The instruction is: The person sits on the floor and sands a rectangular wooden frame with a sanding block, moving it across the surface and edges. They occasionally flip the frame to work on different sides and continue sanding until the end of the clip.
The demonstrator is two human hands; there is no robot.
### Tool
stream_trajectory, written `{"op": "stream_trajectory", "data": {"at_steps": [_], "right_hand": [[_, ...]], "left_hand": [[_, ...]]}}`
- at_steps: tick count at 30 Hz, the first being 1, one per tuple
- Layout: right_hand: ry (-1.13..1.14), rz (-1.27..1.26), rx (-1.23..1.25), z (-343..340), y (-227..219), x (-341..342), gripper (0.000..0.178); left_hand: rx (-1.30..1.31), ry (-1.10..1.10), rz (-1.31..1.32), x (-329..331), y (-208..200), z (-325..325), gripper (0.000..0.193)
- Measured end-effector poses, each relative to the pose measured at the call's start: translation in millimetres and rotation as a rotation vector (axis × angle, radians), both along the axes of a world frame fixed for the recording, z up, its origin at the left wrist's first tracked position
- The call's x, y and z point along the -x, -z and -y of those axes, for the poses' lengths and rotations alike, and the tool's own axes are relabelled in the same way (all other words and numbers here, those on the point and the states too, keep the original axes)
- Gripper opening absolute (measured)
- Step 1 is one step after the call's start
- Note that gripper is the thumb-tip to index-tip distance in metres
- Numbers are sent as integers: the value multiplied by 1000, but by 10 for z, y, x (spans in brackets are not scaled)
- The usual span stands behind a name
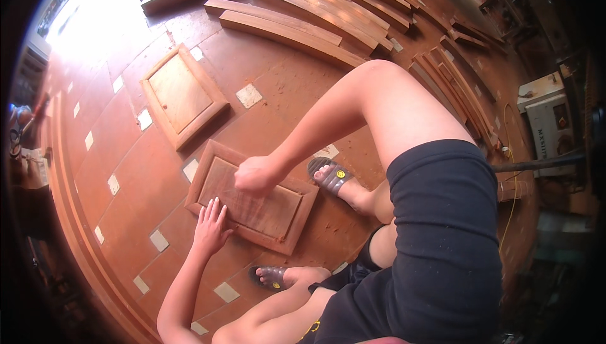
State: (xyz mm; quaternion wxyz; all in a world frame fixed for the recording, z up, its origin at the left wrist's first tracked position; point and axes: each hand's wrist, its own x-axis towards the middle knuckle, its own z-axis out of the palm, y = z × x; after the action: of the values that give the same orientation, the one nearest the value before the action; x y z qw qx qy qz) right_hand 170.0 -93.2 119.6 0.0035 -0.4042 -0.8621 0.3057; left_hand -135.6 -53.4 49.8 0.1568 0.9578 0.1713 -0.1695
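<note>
A reddish-brown wooden cabinet door [278,214] with a raised centre panel lies flat on the tiled floor in front of me. My left hand [212,229] rests on its near left frame edge, fingers stretched out and flat. On the centre panel presses my right hand [255,177], closed in a fist; whatever it may hold is hidden under the fingers. Beyond them, a second, lighter cabinet door [183,94] lies on the floor, apart from both hands.
My sandalled feet [334,177] flank the door's near right side. Long wooden beams [303,12] lie across the far floor, with narrower strips [454,85] at the right. Long boards [69,173] run along the left. A grey-white machine [546,123] and yellow cable [512,192] are at right.
</note>
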Motion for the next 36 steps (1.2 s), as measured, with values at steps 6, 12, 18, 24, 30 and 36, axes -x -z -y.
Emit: {"op": "stream_trajectory", "data": {"at_steps": [6, 12, 18, 24, 30, 36], "right_hand": [[-255, 126, -515, -605, 359, -196, 18], [-455, 106, -416, -14, 655, -170, 21], [-235, 54, -74, 128, 132, -355, 10], [-96, -40, -411, -794, 45, -669, 24], [-166, 101, -328, -1165, 371, -538, 20], [-440, 206, -274, -547, 440, -630, 10]], "left_hand": [[-7, 13, 21, -108, 54, 37, 84], [-58, -50, 29, 113, 161, -9, 83], [-62, -34, -23, 48, 62, 3, 81], [-85, -30, -47, 98, 106, 77, 82], [-56, -51, -80, -11, 101, 111, 87], [-58, -59, -110, -25, 54, 127, 88]]}}
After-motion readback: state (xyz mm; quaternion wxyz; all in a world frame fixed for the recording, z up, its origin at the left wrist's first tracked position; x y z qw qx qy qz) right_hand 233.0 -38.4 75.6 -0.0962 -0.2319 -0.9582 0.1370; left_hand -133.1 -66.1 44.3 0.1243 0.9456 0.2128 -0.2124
